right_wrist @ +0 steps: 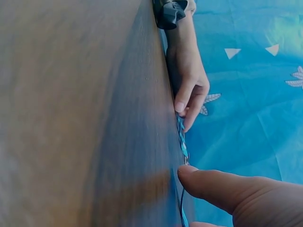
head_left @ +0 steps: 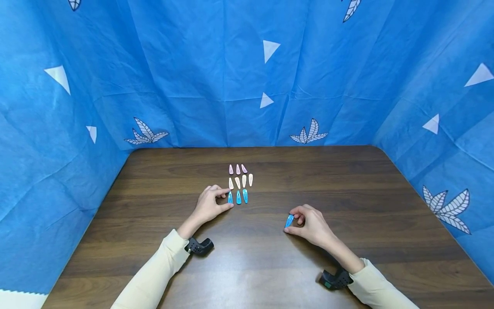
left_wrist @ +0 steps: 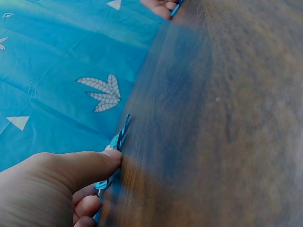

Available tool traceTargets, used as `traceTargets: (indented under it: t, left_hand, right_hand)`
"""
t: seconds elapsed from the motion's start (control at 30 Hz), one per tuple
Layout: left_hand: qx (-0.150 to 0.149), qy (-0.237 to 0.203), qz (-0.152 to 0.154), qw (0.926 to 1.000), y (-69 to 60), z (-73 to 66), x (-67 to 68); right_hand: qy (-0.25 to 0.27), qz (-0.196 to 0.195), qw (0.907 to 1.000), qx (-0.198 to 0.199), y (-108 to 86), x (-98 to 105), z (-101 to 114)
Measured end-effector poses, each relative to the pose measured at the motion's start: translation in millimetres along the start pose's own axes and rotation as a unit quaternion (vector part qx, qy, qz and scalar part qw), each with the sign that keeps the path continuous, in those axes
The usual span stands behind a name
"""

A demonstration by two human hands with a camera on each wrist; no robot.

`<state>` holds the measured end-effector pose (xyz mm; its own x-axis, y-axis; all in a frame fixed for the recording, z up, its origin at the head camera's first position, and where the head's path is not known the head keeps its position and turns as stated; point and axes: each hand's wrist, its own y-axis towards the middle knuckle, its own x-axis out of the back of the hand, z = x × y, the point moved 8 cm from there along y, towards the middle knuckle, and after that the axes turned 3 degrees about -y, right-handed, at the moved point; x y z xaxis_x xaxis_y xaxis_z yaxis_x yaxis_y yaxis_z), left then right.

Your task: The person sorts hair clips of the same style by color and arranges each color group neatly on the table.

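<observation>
My left hand [head_left: 208, 204] pinches the leftmost blue hair clip [head_left: 230, 198] end to end, index finger at its top and thumb at its bottom; the clip lies at the table. Beside it are two more blue hair clips, one in the middle [head_left: 239, 197] and one at the right [head_left: 245, 196]. Apart from this row, on the right, my right hand [head_left: 313, 226] holds another blue hair clip [head_left: 289, 221] between thumb and index finger, low over the table. In the right wrist view the thumb [right_wrist: 208, 187] partly covers the clips.
Above the blue row lie several cream hair clips [head_left: 244, 181], and behind those a row of three pink hair clips [head_left: 238, 169]. The brown wooden table [head_left: 162, 180] is bordered by a blue curtain [head_left: 193, 64] at the back and sides.
</observation>
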<state>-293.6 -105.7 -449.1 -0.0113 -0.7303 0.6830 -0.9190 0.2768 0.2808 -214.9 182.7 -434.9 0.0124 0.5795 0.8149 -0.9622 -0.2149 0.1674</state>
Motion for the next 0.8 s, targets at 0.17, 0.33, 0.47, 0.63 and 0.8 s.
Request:
traceTargets:
  t: [0.17,0.33,0.47,0.63,0.8]
  left_hand:
    - [0.002,0.0,0.001,1.0,1.0,1.0,-0.2]
    - [0.003,0.002,0.003,1.0,1.4,1.2,-0.8]
    - [0.001,0.002,0.002,1.0,1.8,0.8,-1.2]
    - [0.002,0.002,0.002,1.0,1.5,0.8,-1.3]
    - [0.006,0.0,0.002,1.0,0.4,1.2,-0.7]
  right_hand:
    - [-0.008,-0.013,0.9999,0.007,-0.6,0.6,3.2]
    - [-0.019,-0.013,0.9997,0.009,-1.5,-0.5,4.3]
    - [-0.02,-0.016,0.9996,0.013,-1.5,-0.5,4.6]
    - [-0.009,-0.02,0.9997,0.015,-1.9,0.3,5.2]
    - [0.021,-0.014,0.9995,0.021,1.1,-0.2,5.9]
